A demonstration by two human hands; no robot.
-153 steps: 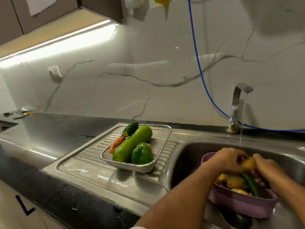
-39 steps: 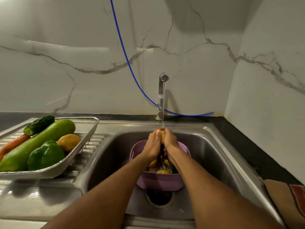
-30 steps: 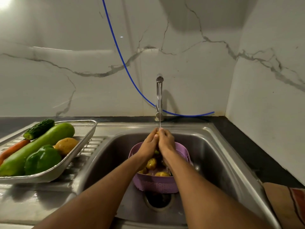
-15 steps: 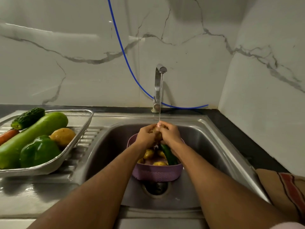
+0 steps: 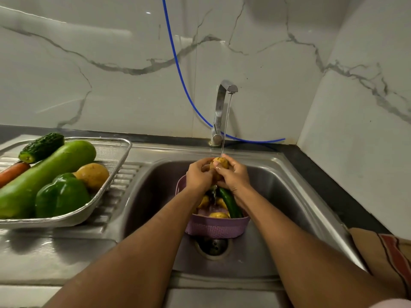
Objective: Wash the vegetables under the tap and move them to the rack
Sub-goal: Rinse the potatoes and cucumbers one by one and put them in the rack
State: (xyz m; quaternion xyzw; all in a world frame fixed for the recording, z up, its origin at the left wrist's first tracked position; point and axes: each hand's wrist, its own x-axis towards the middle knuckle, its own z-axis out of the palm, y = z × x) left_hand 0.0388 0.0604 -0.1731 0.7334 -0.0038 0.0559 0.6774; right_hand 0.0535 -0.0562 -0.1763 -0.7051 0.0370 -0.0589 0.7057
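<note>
Water runs in a thin stream from the steel tap (image 5: 223, 101) onto a small potato (image 5: 220, 162). My left hand (image 5: 198, 177) and my right hand (image 5: 233, 174) both grip that potato over the sink. Below them a purple basket (image 5: 216, 227) holds more potatoes (image 5: 219, 215) and a green cucumber (image 5: 230, 202). On the drainboard at left the steel rack (image 5: 115, 161) carries a long green gourd (image 5: 46, 174), a green bell pepper (image 5: 61, 195), a potato (image 5: 93, 175), a bumpy dark cucumber (image 5: 41, 147) and a carrot (image 5: 12, 173).
The steel sink (image 5: 289, 196) has its drain (image 5: 213, 245) just in front of the basket. A blue hose (image 5: 178, 63) hangs down the marble wall behind the tap. A striped cloth (image 5: 387, 252) lies on the black counter at right.
Both hands have kept rubbing the potato under the stream, turning it so more of it shows between the fingers. The view has shifted slightly; a potato has joined the rack since the oldest frame.
</note>
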